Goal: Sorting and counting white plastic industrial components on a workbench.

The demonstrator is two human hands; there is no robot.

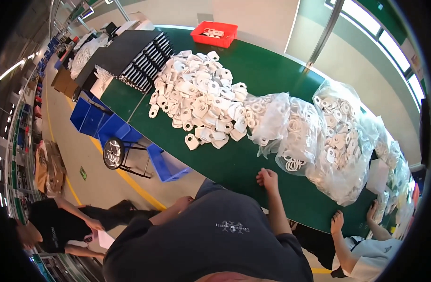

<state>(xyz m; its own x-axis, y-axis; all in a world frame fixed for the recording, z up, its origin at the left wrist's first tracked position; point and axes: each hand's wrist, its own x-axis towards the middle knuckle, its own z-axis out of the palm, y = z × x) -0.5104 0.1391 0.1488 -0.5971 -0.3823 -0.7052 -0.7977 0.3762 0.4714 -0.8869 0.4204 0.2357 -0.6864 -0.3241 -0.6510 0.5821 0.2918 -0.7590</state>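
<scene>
My right hand [267, 178] rests at the near edge of the green table [215, 162], its fingers curled in, and nothing shows between them. Beyond it lies a large heap of white plastic parts [199, 96], each with a round hole. Just to the right of that heap, clear plastic bags [302, 127] hold white rings and similar parts. Down by my lap, off the table's edge, is my left hand [184, 203]; its fingers are mostly hidden, so what it holds does not show.
A red bin [214, 34] with a few parts stands at the far edge. Black stacked trays [142, 58] sit at the far left. Blue bins [166, 163] and a round-seated stool [114, 153] are beside the table. Co-workers stand left [60, 225] and right [366, 254].
</scene>
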